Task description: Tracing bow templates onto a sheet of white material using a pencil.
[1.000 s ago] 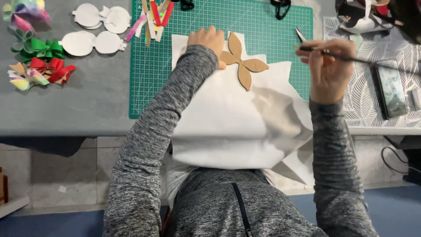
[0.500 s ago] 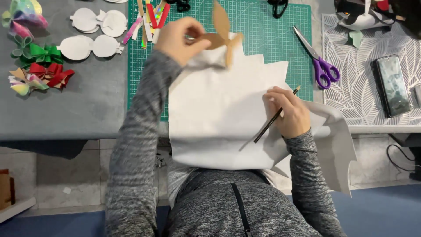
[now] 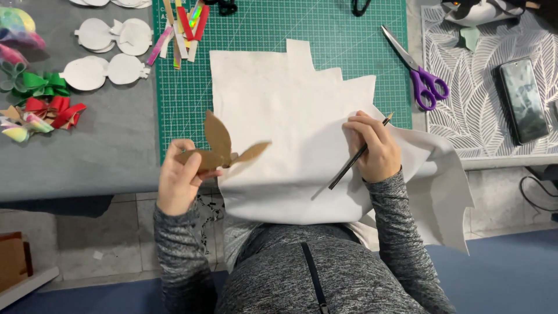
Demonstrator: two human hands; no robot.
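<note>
Grey counter (image 3: pixel 110 157) carries a green cutting mat (image 3: pixel 267 35) with a large sheet of white fabric (image 3: pixel 290 128) spread over the mat's near half and hanging off the near edge onto the person's lap. Left hand (image 3: pixel 177 183) is clenched on a brown card template (image 3: pixel 224 148) of leaf-like lobes, held lifted just left of the fabric, clear of it. Right hand (image 3: pixel 372 148) is closed around a dark pencil (image 3: pixel 357 160) and rests on the fabric's right part, the tip angled down toward the near left.

Judged step: template off the sheet, marking stage in hand. The next move would call for laying the template flat on an unmarked area and pinning it steady so the pencil can run its edge.

Purple-handled scissors (image 3: pixel 418 72) lie right of the fabric, well apart from both hands. White cut shapes (image 3: pixel 107 70) and ribbon bows (image 3: pixel 43 96) sit at far left, loose on the counter. No container is visible; nothing is boxed or trayed
</note>
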